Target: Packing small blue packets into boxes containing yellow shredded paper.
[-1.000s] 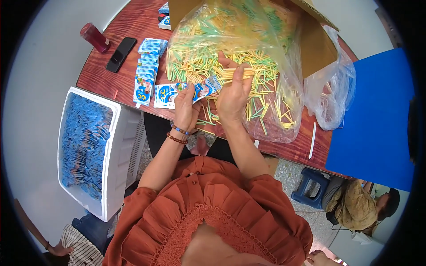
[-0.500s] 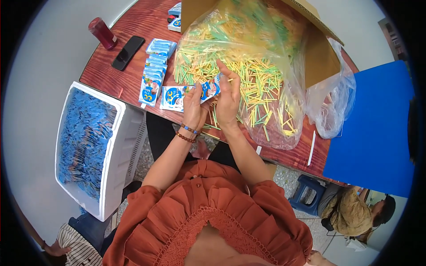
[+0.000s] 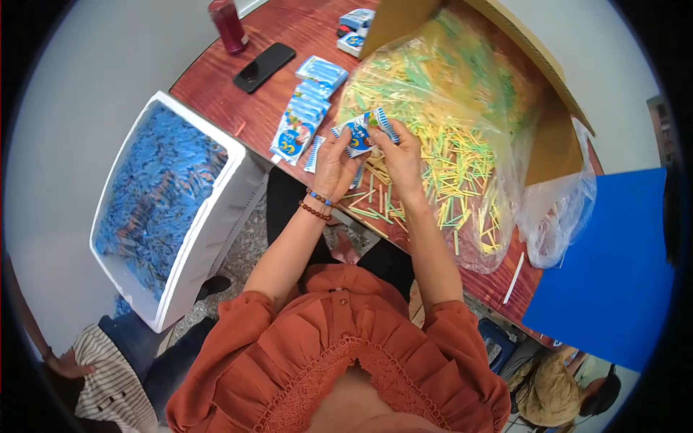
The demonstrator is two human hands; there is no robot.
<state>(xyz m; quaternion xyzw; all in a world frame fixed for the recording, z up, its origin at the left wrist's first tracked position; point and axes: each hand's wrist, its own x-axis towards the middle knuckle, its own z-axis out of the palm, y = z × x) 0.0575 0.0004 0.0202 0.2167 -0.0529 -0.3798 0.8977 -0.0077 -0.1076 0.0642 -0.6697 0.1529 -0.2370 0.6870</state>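
Note:
Over the near table edge, a small blue-and-white packet (image 3: 367,134) is held between my two hands. My left hand (image 3: 333,167) pinches its left end, thumb on top. The thumb of my right hand (image 3: 401,157) presses on the right part of its face, with the fingers behind. Below them, another blue-and-white packet (image 3: 313,156) shows partly beside my left hand; whether it joins the held one is hidden. To the left lies an overlapping row of similar packets (image 3: 300,119). Right of my hands, yellow and green short sticks (image 3: 462,169) spill from a clear plastic bag (image 3: 433,94).
A white foam box (image 3: 242,162) of blue packets stands at left. A black phone (image 3: 264,68) and red bottle (image 3: 229,29) lie beyond. An open cardboard box (image 3: 552,155) surrounds the bag; a blue board (image 3: 599,267) is at right. Two other people (image 3: 115,375) (image 3: 552,393) are nearby.
My hands have come together around one packet, now lifted and turned face up; before, a packet strip stretched between them. The whole view has shifted, moving the table rightward in the picture.

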